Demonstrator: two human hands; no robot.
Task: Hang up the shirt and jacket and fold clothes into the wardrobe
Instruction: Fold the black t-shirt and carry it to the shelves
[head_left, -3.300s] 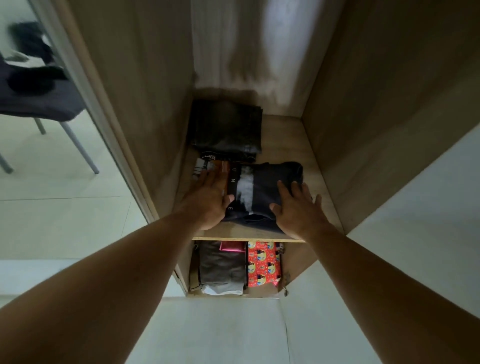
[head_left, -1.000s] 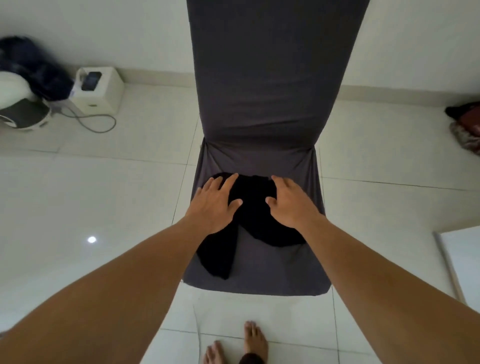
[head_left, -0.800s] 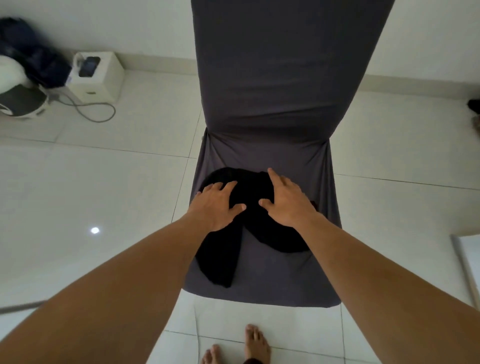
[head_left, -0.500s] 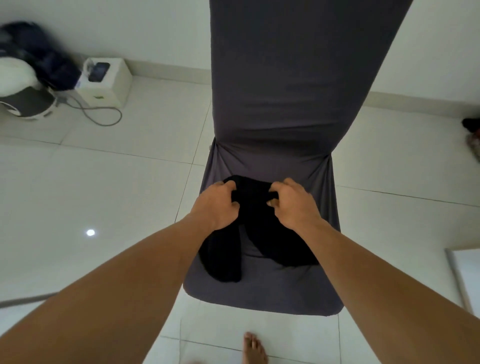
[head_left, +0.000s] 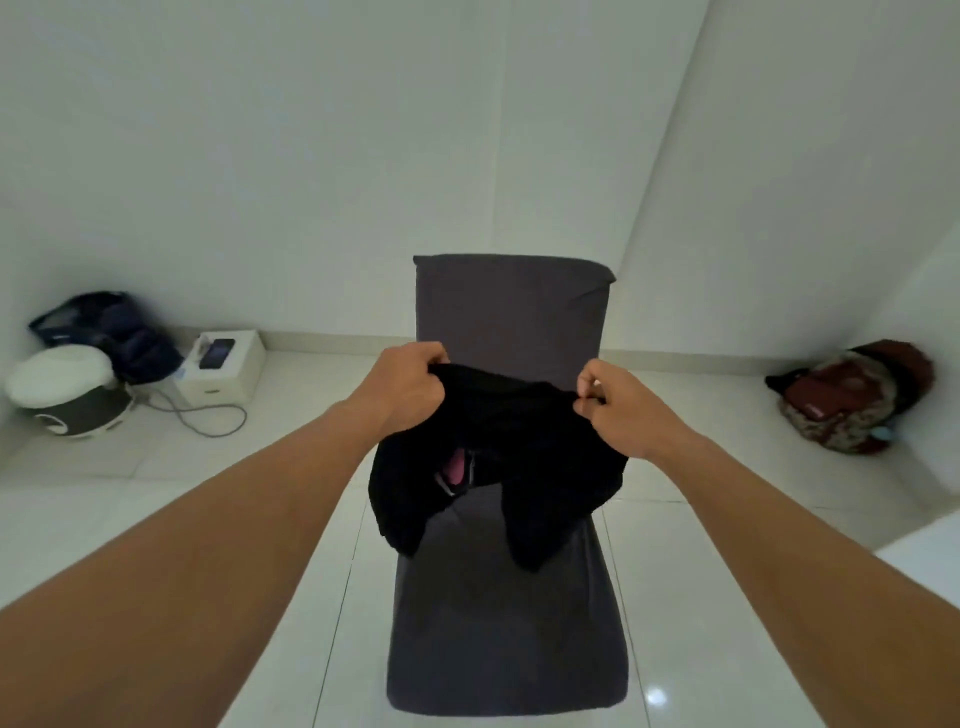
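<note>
Black cloth up in both hands now: we've got one dark garment (head_left: 498, 467) lifted clear above the chair (head_left: 506, 613), its two lower ends dangling over the seat and a flash of pink lining showing at the middle. Our left hand (head_left: 410, 389) has its fingers curled tight around the top edge, and our right hand (head_left: 615, 410) pinches the same edge between thumb and fingertips, so both are closed on the fabric. We'd call this the pick-up-and-spread stage of folding; whether it's shorts or something else, we can't say for sure. Next we'd need to shake it flat, line up the two halves, fold it down and carry it to the wardrobe, which isn't in sight from here. Count time: one garment, one chair, two hands. Off to the left, one white box (head_left: 223, 366) with one phone (head_left: 217, 352) on top; far right, one reddish bag (head_left: 852, 397) against the wall.
</note>
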